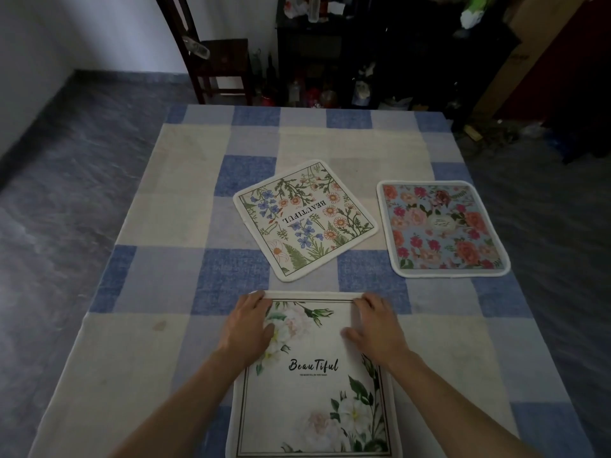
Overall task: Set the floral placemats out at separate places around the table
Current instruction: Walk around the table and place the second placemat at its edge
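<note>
Three floral placemats lie on the checked tablecloth. A white mat with pale peonies and the word "Beautiful" lies nearest me at the front edge. My left hand and my right hand rest on its far corners, fingers curled over the far edge. A cream mat with blue and orange wildflowers lies turned at an angle in the middle of the table. A light-blue mat with pink and orange roses lies at the right side, near the table's right edge.
A dark wooden chair stands beyond the table's far edge at the left. A dark cabinet with bottles and clutter stands behind the table. Cardboard boxes lean at the back right.
</note>
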`<state>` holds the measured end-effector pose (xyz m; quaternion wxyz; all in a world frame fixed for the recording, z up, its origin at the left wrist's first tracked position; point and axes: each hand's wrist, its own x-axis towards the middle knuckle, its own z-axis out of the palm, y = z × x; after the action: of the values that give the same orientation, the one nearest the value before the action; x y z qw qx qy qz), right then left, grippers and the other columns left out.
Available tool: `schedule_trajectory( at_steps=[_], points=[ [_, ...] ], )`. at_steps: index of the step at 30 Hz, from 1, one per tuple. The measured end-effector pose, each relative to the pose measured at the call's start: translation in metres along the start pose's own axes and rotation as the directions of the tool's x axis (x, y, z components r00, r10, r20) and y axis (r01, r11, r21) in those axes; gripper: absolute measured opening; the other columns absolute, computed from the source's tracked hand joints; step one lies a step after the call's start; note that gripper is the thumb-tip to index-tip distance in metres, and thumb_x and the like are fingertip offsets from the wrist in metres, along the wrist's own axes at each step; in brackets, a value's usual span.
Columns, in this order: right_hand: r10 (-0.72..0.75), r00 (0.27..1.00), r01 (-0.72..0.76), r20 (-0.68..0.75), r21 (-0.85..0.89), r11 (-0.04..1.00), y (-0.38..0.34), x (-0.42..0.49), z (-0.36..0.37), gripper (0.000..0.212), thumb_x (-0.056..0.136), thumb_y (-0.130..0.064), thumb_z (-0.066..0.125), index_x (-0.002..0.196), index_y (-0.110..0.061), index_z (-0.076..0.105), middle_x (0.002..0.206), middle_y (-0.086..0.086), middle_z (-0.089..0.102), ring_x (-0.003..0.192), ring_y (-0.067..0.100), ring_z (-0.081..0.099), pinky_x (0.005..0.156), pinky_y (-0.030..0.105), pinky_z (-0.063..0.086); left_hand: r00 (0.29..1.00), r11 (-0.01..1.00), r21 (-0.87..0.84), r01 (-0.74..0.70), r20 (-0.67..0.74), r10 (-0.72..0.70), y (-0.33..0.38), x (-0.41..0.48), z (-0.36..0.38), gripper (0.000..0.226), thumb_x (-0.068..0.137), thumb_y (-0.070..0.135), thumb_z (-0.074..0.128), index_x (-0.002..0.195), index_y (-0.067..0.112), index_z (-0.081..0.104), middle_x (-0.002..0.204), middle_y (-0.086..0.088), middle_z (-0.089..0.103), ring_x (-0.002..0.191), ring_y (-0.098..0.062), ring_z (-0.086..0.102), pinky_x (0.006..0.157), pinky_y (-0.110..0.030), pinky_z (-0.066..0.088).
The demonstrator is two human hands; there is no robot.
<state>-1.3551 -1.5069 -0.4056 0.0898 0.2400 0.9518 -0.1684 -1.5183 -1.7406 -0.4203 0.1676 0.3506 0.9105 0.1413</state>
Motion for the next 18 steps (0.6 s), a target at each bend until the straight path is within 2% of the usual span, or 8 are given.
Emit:
schedule_trajectory(
  at_steps=[3, 6, 11, 15, 18],
  points=[
    [-0.009, 1.000, 0.008, 0.022, 0.050, 0.999, 0.001, -0.004, -0.009, 0.063, 0.082, -0.053, 0.061, 0.131, -0.017, 0.046, 0.138, 0.005, 0.043, 0.126, 0.025, 0.038, 0.108, 0.037, 0.034, 1.000, 1.000, -0.008, 0.009, 0.025, -0.009, 0.002, -0.002, -0.008, 0.044, 0.086, 0.031, 0.061, 0.126, 0.018, 0.052, 0.139, -0.004, 0.047, 0.127, -0.024, 0.038, 0.105, -0.036, 0.037],
    [-0.017, 1.000, 0.020, -0.025, 0.139, 0.990, 0.001, -0.012, -0.021, 0.063, 0.084, -0.049, 0.063, 0.135, -0.015, 0.045, 0.141, 0.006, 0.043, 0.129, 0.024, 0.038, 0.110, 0.037, 0.031, 0.998, 0.998, -0.041, 0.051, -0.038, -0.053, 0.006, -0.007, -0.022, 0.033, 0.086, 0.032, 0.059, 0.114, 0.015, 0.057, 0.121, -0.005, 0.056, 0.114, -0.028, 0.049, 0.096, -0.037, 0.042],
    [-0.039, 0.992, 0.065, -0.120, 0.217, 0.974, 0.000, -0.027, -0.037, 0.059, 0.086, -0.045, 0.063, 0.134, -0.015, 0.047, 0.139, 0.007, 0.046, 0.128, 0.025, 0.038, 0.108, 0.038, 0.034, 0.987, 0.994, -0.084, 0.074, -0.135, -0.085, 0.017, -0.029, -0.046, 0.028, 0.086, 0.030, 0.063, 0.109, 0.015, 0.060, 0.112, -0.008, 0.061, 0.108, -0.029, 0.053, 0.092, -0.038, 0.042],
    [-0.119, 0.974, 0.165, -0.194, 0.242, 0.956, -0.005, -0.034, -0.042, 0.056, 0.086, -0.044, 0.063, 0.132, -0.015, 0.049, 0.134, 0.008, 0.050, 0.126, 0.026, 0.041, 0.108, 0.039, 0.031, 0.957, 0.978, -0.167, 0.128, -0.237, -0.166, 0.030, -0.052, -0.062, 0.038, 0.086, 0.028, 0.067, 0.120, 0.011, 0.059, 0.123, -0.011, 0.061, 0.117, -0.031, 0.051, 0.099, -0.040, 0.039],
    [-0.120, 0.967, 0.182, -0.226, 0.279, 0.943, -0.016, -0.042, -0.048, 0.058, 0.086, -0.044, 0.063, 0.134, -0.015, 0.048, 0.135, 0.008, 0.049, 0.128, 0.026, 0.038, 0.108, 0.039, 0.030, 0.957, 0.980, -0.148, 0.130, -0.241, -0.163, 0.039, -0.070, -0.074, 0.045, 0.088, 0.031, 0.064, 0.128, 0.014, 0.054, 0.133, -0.009, 0.055, 0.124, -0.029, 0.047, 0.105, -0.039, 0.035]
  ],
)
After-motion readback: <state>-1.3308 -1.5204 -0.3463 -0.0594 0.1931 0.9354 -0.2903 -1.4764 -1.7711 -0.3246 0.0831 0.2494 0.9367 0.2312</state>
